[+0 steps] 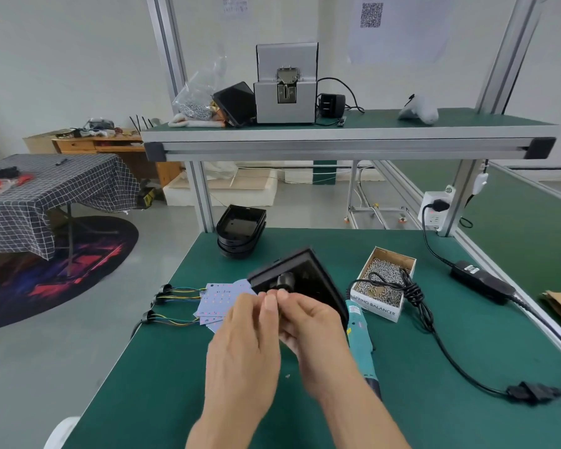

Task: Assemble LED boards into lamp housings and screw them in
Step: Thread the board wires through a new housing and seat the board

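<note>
A black lamp housing (308, 273) is held tilted above the green bench, its back side with a round black fitting (285, 280) facing me. My right hand (308, 322) grips the housing's near edge from below. My left hand (243, 345) reaches to the fitting, fingertips pinching at it beside the right thumb. Several white LED boards (217, 299) with yellow and green wires lie fanned on the bench just left of the housing. A stack of empty black housings (242, 230) stands at the bench's far edge.
A teal electric screwdriver (360, 338) lies right of my hands, its black cord running to a power brick (481, 281). An open cardboard box of screws (384, 280) sits right of the housing. An overhead shelf (347, 134) carries a screw feeder. One loose screw (287, 376) lies on the mat.
</note>
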